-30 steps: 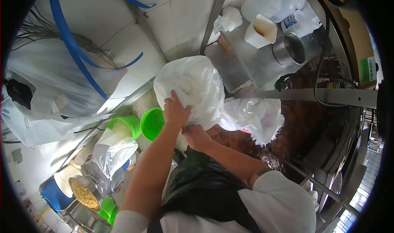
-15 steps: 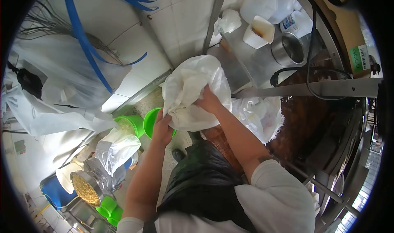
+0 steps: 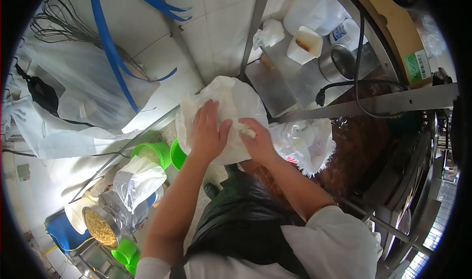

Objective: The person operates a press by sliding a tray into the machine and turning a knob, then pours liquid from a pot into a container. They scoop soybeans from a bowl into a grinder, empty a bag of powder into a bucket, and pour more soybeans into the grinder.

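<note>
A large, roundish bundle of white plastic bag (image 3: 231, 94) is in front of me, and what lies under or inside it is hidden. My left hand (image 3: 209, 134) lies flat on its left half, fingers stretched out and thumb apart. On the right side, my right hand (image 3: 259, 142) has its fingers curled round a crumpled bit of the same white plastic. Just right of the bundle, a white sack (image 3: 307, 144) with a frayed edge stands close to my right forearm. A green bucket (image 3: 178, 154) is partly covered by the bundle at lower left.
On the metal shelf (image 3: 275, 85) are a square white tub (image 3: 305, 45), a steel pot (image 3: 338, 63) and plastic jugs. A metal bar (image 3: 368, 106) with a black cable crosses at right. At left hang whisks and blue straps (image 3: 105, 48); a bowl of yellowish shreds (image 3: 101, 227) stands below.
My left hand has left the bundle's lower edge and now lies flat on top. My right hand has shifted lower. The gathered plastic in the middle looks flatter and more spread.
</note>
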